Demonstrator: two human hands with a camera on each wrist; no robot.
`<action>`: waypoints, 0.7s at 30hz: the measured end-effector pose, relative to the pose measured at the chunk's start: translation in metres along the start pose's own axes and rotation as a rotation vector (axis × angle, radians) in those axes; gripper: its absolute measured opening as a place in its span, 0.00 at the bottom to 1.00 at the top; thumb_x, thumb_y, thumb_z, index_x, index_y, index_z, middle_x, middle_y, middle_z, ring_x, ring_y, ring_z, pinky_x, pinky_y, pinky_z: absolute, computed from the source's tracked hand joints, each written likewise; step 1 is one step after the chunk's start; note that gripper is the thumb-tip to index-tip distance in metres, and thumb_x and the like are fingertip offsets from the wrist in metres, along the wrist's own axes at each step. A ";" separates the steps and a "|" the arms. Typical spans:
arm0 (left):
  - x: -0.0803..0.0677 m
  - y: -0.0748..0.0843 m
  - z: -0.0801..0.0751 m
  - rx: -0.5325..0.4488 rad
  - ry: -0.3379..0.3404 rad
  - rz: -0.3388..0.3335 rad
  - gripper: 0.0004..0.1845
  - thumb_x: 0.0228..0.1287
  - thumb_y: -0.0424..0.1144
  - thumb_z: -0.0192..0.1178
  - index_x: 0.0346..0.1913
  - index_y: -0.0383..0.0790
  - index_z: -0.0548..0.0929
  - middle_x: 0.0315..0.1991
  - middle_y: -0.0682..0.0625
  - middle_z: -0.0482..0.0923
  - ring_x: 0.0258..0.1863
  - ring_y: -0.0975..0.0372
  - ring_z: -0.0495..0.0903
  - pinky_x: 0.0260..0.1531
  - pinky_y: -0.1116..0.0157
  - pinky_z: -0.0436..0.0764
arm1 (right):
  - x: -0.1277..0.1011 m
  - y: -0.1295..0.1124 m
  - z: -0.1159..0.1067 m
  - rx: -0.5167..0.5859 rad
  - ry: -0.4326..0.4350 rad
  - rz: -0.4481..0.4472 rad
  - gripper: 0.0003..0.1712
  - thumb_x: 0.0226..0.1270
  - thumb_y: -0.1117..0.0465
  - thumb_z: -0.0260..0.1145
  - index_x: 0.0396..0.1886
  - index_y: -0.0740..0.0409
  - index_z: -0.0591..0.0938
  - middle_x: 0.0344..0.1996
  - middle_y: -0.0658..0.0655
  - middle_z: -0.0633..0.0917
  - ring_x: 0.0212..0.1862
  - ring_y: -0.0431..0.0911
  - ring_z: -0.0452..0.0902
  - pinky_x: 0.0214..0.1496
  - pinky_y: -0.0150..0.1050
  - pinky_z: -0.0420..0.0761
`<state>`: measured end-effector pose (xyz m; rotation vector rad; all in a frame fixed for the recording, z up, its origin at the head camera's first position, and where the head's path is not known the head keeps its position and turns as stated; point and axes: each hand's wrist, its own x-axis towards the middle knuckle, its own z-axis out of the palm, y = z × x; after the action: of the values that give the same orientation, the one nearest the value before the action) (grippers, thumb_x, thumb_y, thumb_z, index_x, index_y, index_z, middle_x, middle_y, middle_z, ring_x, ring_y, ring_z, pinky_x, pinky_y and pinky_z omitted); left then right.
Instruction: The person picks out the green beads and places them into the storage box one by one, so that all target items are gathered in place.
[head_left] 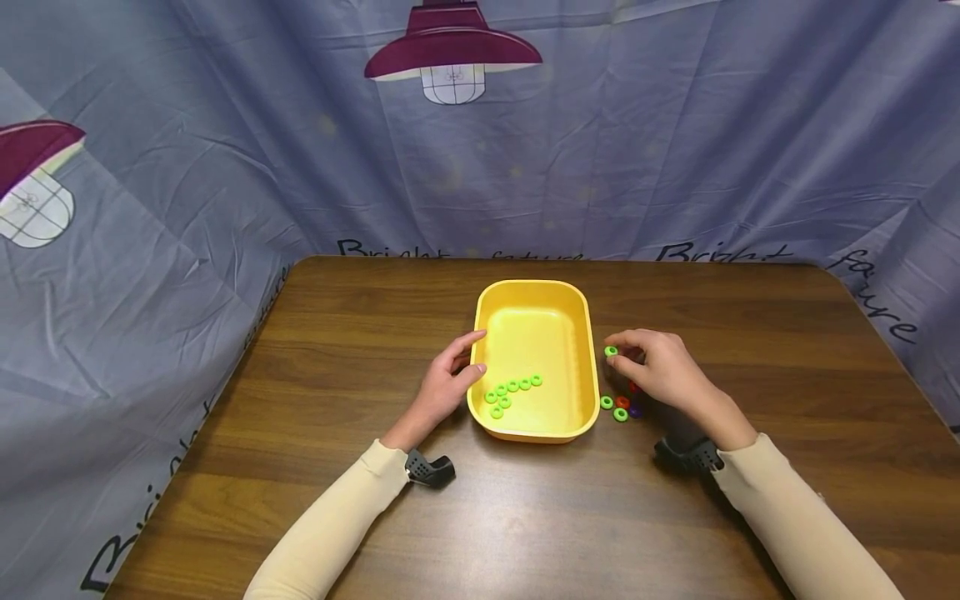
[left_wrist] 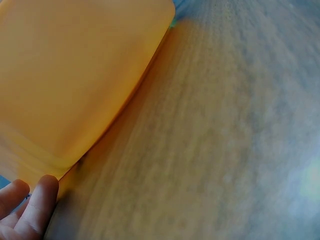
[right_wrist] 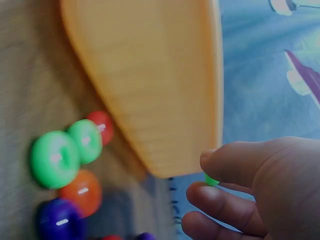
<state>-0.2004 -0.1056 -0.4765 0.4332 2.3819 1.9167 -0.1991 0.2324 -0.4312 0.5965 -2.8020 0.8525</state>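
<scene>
- The yellow tray [head_left: 540,346] stood on the table [head_left: 375,317], its far end close to the table's far edge and roughly midway between the left and right edges.
- Seven green rings [head_left: 513,389] lay inside, in the part away from the far edge: five in a slanting row that climbed toward the tray's right wall, two more just beside the row's left end. By the look of it, that part was done.
- The right hand [head_left: 660,368] pinched one more green ring [head_left: 611,347] between thumb and forefinger, just outside the tray on the side toward the table's right edge; this ring was not yet in the tray.
- The left hand [head_left: 446,382] had its thumb and fingers spread apart, fingertips against the tray's wall on the side toward the table's left edge; it pinched nothing.
- Two loose green rings [right_wrist: 85,141] lay on the table beside the tray's right wall, seemingly the green ones left.
- Among them were an orange-red ring [right_wrist: 82,194] and a purple ring [right_wrist: 61,220], with another red ring [right_wrist: 101,126] near the tray. None of these colours showed inside the tray. The right hand partly covered this cluster from above, so its full count could not be told.
</scene>
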 end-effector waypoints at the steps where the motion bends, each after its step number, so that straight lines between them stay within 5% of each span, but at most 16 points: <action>1: 0.000 0.000 0.000 -0.002 0.001 0.002 0.29 0.68 0.31 0.57 0.72 0.40 0.73 0.73 0.41 0.70 0.62 0.43 0.79 0.56 0.56 0.83 | 0.002 -0.002 -0.001 0.004 0.010 -0.004 0.13 0.62 0.65 0.73 0.47 0.63 0.88 0.32 0.56 0.90 0.33 0.44 0.82 0.35 0.37 0.83; 21: 0.001 -0.003 0.000 -0.022 0.002 0.012 0.29 0.68 0.30 0.57 0.72 0.39 0.73 0.71 0.39 0.72 0.61 0.43 0.79 0.52 0.62 0.83 | 0.039 -0.054 0.005 0.111 0.060 -0.043 0.15 0.65 0.65 0.71 0.50 0.65 0.88 0.34 0.58 0.90 0.36 0.48 0.84 0.38 0.41 0.83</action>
<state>-0.2015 -0.1059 -0.4794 0.4456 2.3619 1.9478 -0.2126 0.1759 -0.3988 0.6340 -2.6925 1.0059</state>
